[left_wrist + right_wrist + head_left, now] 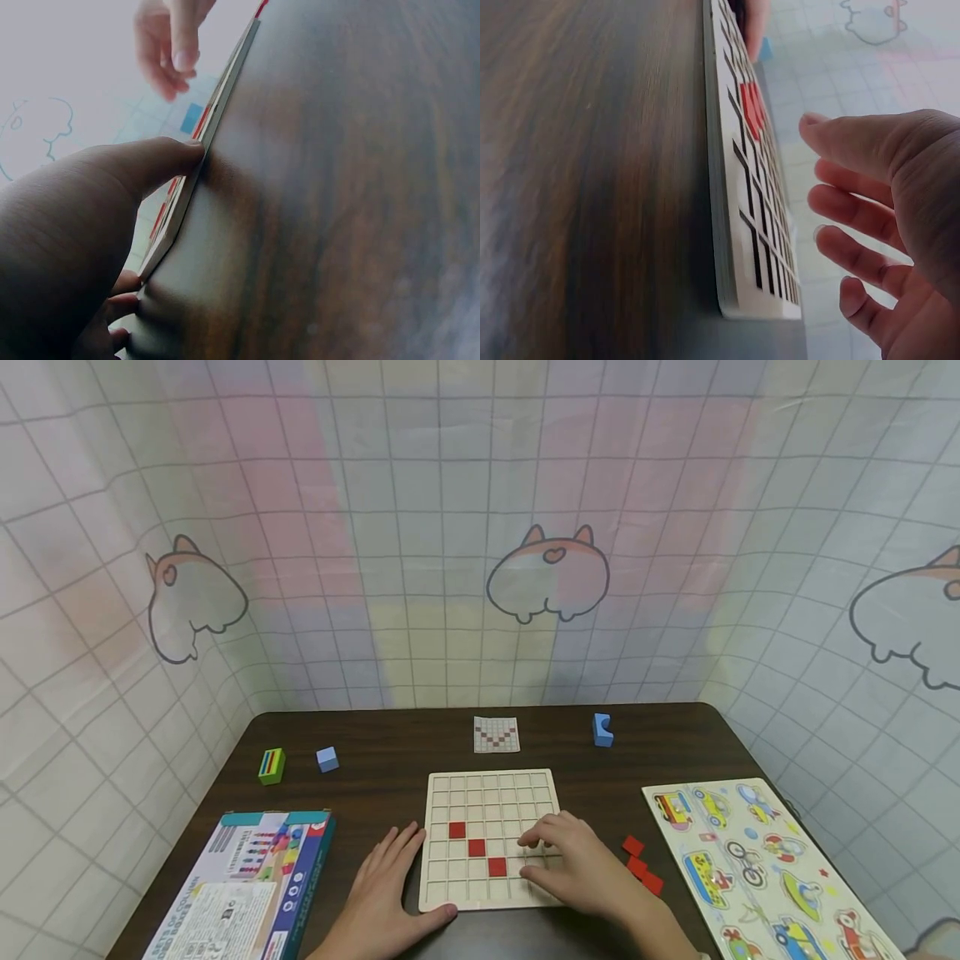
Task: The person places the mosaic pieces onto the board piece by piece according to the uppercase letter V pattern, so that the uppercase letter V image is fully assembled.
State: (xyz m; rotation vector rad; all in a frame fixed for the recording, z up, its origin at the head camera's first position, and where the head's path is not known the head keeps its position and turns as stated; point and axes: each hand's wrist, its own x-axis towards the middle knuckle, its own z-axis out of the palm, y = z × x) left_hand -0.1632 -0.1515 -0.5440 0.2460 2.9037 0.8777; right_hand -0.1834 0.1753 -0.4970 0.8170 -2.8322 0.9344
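A pale wooden grid board (491, 793) lies on the dark table, with red square tiles (477, 847) set in a diagonal line in its cells. My left hand (382, 889) rests at the board's near left corner. In the left wrist view its thumb (161, 161) touches the near edge, and several fingertips lie by the left side. Above the board's right part hovers my right hand (577, 864), fingers loosely bent. The right wrist view shows nothing between its thumb (847, 139) and fingers. Several loose red tiles (637, 867) lie right of the board, beside the right forearm.
Behind the board lies a small printed grid card (496, 735). A blue notched block (602, 730), a blue cube (327, 759) and a green block with coloured stripes (272, 766) stand farther back. A boxed toy (247, 877) lies left, a picture puzzle board (750, 852) right.
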